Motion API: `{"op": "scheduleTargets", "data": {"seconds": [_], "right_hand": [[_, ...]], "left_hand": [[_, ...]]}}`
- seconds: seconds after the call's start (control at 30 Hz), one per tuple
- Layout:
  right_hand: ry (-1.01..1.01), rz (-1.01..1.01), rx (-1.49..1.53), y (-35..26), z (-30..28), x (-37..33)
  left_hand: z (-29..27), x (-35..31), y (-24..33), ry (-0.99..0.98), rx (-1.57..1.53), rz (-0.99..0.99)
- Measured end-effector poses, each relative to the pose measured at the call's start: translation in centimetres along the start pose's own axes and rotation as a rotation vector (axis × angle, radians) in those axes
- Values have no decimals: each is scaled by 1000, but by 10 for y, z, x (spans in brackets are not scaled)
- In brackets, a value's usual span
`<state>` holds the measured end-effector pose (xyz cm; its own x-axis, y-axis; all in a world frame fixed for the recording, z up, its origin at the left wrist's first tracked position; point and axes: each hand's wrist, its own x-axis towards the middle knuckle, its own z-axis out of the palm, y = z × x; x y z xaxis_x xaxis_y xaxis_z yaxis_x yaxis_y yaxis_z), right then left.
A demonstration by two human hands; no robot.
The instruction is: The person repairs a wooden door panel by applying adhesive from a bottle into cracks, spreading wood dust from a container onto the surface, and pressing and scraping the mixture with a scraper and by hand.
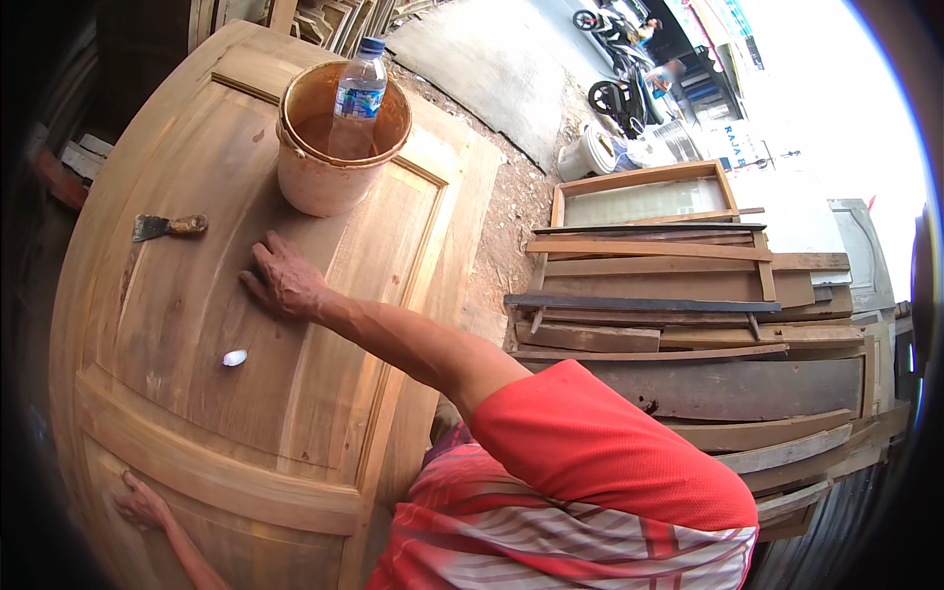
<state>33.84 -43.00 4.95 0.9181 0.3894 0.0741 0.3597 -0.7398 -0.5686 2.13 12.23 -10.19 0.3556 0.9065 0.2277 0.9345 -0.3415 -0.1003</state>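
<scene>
While left hand [145, 504] lies loosely spread at near left on wooden door [197, 305], right hand [286, 278], also spread, sits by far bucket [326, 187].

Scraper [170, 226] on wooden door [187, 334], right hand [290, 283] perhaps touching

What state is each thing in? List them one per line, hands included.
Wooden door: laid flat, bare wood
Bucket: upright, open-topped, stained inside
Plastic bottle: capped, standing in the bucket
Scraper: lying on the door
Small white object: lying on the door
Right hand: fingers apart
Left hand: open
Boards and frames: piled together
</scene>
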Motion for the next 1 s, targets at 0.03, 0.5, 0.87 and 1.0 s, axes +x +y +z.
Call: {"op": "scheduleTargets", "data": {"seconds": [0.03, 0.5, 0.87, 1.0], "right_hand": [[1, 2, -13, 5, -4, -1], [75, -71, 50, 12, 5, -3], [211, -275, -84, 42, 21, 12], [87, -295, -83, 37, 17, 15]], "left_hand": [[0, -7, 13, -9, -9, 2], [-129, -138, -17, -140, -987, -81], [-311, -497, -10, -200, -456, -66], [-310, -532, -18, -328, -453, -60]]}}
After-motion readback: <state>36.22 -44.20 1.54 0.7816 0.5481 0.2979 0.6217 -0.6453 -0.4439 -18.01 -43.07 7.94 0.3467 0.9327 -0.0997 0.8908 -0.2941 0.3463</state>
